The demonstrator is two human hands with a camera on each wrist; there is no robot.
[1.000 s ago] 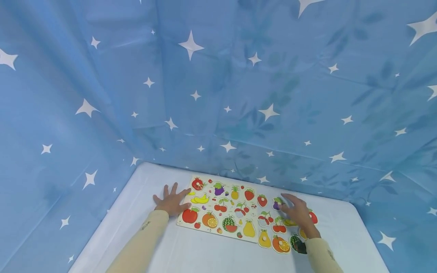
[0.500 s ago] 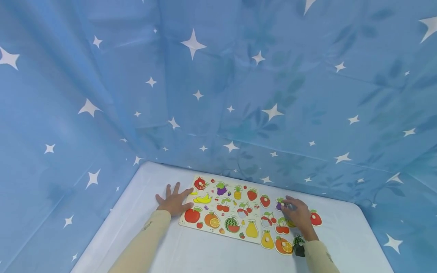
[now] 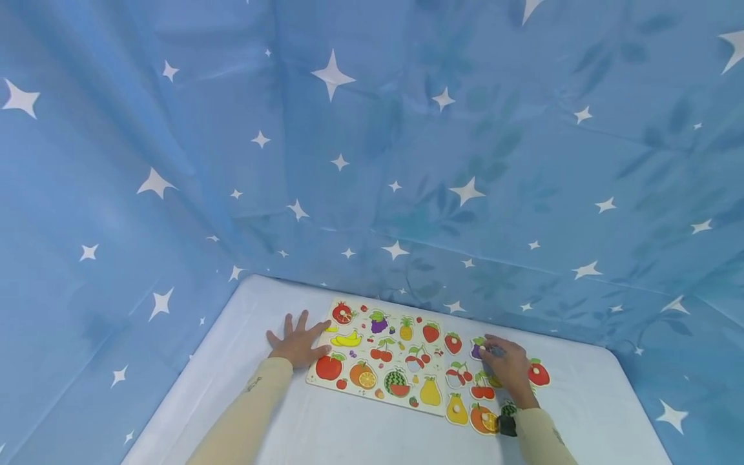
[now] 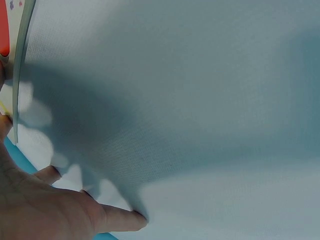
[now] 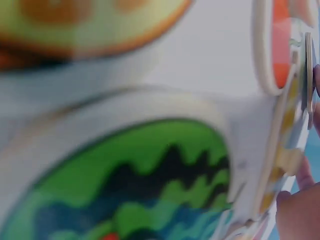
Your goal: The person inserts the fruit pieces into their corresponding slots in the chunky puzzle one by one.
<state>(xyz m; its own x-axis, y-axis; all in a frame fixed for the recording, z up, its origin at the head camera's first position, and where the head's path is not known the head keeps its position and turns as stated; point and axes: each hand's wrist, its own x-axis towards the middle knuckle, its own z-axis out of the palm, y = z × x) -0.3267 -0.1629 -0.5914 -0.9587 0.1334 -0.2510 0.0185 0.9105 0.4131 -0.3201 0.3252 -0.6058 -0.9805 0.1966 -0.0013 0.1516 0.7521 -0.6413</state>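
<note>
My left hand [image 3: 299, 345] lies with spread fingers at the left edge of a flat fruit puzzle board [image 3: 395, 402], its thumb and index finger over the edge. In the left wrist view, that hand [image 4: 60, 215] rests on the white cloth beside the board. My right hand [image 3: 511, 368] is at a purple grape puzzle piece [image 3: 476, 347] right of the board, fingertips bent at its knob. The right wrist view shows fingers only at the far right edge, against a thin piece seen edge-on [image 5: 308, 75]. A banana piece is partly hidden below my right hand.
Loose knobbed pieces lie right of the board: strawberry [image 3: 453, 343], two cherry pieces, pear [image 3: 456, 413], orange [image 3: 481, 420], watermelon [image 3: 508, 408] and a red apple-like piece [image 3: 538, 373]. A blue star-patterned curtain [image 3: 372, 161] borders the white table [image 3: 372, 433] at the back and sides.
My right hand's fingers have drawn in from a looser spread onto the grape piece's knob. My left hand keeps its place on the board. The head view has shifted slightly.
</note>
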